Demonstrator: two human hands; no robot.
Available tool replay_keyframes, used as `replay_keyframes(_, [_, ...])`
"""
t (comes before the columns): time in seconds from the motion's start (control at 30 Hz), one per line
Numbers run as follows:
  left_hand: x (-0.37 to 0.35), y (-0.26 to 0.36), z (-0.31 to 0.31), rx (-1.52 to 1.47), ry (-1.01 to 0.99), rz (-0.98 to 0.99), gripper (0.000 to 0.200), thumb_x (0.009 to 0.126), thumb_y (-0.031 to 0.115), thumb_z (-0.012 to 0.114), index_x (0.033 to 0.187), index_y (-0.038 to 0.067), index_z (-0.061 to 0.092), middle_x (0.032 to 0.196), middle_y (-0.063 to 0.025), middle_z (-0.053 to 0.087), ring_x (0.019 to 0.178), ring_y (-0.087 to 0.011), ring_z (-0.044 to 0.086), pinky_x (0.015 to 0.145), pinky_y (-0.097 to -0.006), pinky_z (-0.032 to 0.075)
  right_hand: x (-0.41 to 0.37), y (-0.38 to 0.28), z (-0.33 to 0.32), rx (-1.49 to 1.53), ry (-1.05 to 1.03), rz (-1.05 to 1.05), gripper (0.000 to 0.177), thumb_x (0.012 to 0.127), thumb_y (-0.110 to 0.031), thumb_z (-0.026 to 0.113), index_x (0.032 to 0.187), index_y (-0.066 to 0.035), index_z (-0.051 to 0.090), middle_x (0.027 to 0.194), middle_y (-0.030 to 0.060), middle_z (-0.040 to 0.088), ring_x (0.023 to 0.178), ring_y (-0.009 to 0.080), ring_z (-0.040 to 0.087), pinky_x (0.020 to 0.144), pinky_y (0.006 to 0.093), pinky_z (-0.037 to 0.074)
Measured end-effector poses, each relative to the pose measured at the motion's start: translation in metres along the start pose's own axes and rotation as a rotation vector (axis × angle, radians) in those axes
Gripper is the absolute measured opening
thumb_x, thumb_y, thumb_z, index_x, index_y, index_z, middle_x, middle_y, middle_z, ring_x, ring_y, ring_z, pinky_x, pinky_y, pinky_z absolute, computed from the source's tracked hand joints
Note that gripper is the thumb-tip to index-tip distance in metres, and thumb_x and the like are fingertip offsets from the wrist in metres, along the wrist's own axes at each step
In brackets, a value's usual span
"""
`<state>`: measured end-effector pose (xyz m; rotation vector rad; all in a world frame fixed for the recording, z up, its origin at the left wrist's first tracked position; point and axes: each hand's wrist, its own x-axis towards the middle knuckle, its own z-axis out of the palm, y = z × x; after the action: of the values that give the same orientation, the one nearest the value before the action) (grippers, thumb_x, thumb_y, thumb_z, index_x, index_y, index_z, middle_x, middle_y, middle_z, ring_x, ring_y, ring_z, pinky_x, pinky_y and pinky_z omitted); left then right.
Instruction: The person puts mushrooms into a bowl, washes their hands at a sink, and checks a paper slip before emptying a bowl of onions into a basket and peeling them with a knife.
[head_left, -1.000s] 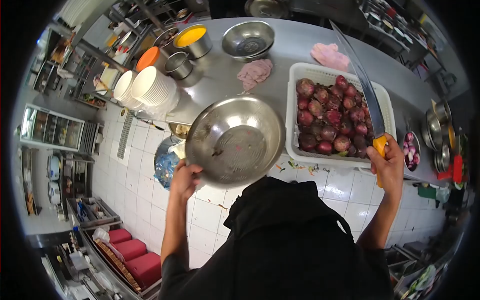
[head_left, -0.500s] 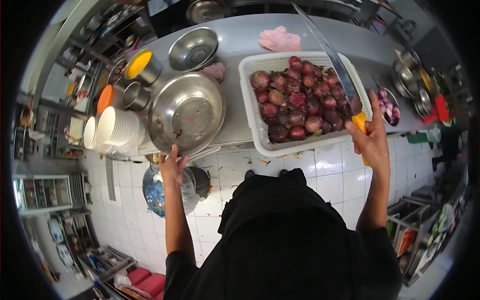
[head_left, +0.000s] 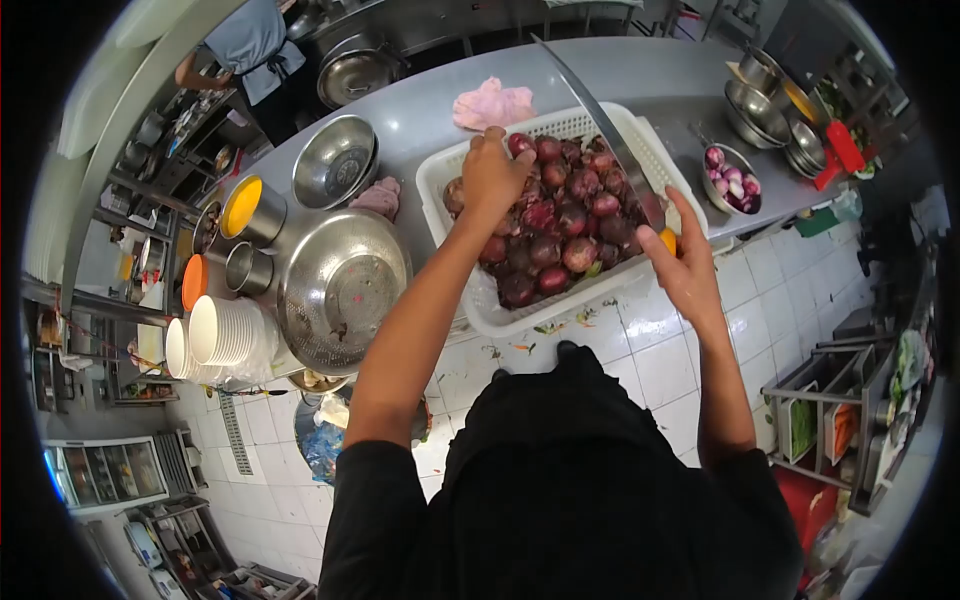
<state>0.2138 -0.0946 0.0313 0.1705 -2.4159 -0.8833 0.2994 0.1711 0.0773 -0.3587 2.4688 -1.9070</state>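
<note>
My left hand (head_left: 492, 172) reaches into a white plastic basket (head_left: 478, 306) heaped with red onions (head_left: 560, 215), fingers curled over onions at its far left side. My right hand (head_left: 678, 270) grips the yellow handle of a long knife (head_left: 598, 126), whose blade slants up and away over the basket. A large steel bowl (head_left: 340, 287) sits on the steel counter (head_left: 420, 110) to the left of the basket, with nothing holding it.
Left of the big bowl are a stack of white bowls (head_left: 225, 332), small steel pots, one with yellow sauce (head_left: 245, 210), and another steel bowl (head_left: 334, 160). Pink cloths (head_left: 492, 102) lie behind the basket. A dish of peeled onions (head_left: 732, 182) sits right. Another person (head_left: 245, 45) stands far left.
My left hand let go of the large steel bowl, now resting on the counter, and moved right into the onion basket. The knife hand stayed by the basket's right side.
</note>
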Motion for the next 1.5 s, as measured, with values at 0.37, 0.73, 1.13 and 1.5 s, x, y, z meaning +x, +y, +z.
replay_keyframes(0.37, [0.022,-0.003,0.060,0.043,0.078,-0.101,0.033,0.070,0.016,0.072,0.098,0.003,0.059,0.091,-0.0220,0.065,0.085,-0.0402,0.063,0.076,-0.0456,0.050,0.037,0.034,-0.060,-0.042,-0.149,0.011,0.066,0.095,-0.040,0.057,0.145,-0.002,0.037,0.116,0.0199,0.061,0.101,0.0222,0.060,0.092,0.0328,0.044])
replay_keyframes(0.73, [-0.079,0.080,-0.026,-1.303,0.068,-0.799,0.036,0.093,0.006,0.059,0.128,0.002,0.051,0.114,-0.0061,0.063,0.105,-0.0200,0.061,0.096,-0.0443,0.050,0.047,0.018,-0.044,-0.094,-0.479,0.077,0.067,0.093,-0.046,0.057,0.143,-0.004,0.039,0.087,0.0172,0.063,0.081,0.0282,0.062,0.076,0.0362,0.046])
replay_keyframes(1.13, [-0.112,0.087,-0.035,-1.436,0.061,-0.699,0.025,0.096,-0.002,0.051,0.120,0.000,0.055,0.111,-0.0084,0.062,0.102,-0.0180,0.062,0.090,-0.0320,0.053,0.042,-0.007,0.011,-0.085,-0.661,-0.021,0.067,0.093,-0.039,0.060,0.142,-0.001,0.038,0.072,0.0171,0.060,0.068,0.0296,0.063,0.065,0.0376,0.046])
replay_keyframes(1.5, [-0.120,0.071,-0.038,-1.457,-0.011,-0.584,0.027,0.091,-0.009,0.054,0.115,0.003,0.049,0.117,-0.0081,0.058,0.107,-0.0171,0.060,0.090,-0.0294,0.050,0.027,-0.020,0.032,-0.078,-0.653,0.051,0.068,0.095,-0.041,0.054,0.148,-0.005,0.031,0.110,0.0267,0.059,0.092,0.0339,0.062,0.085,0.0378,0.045])
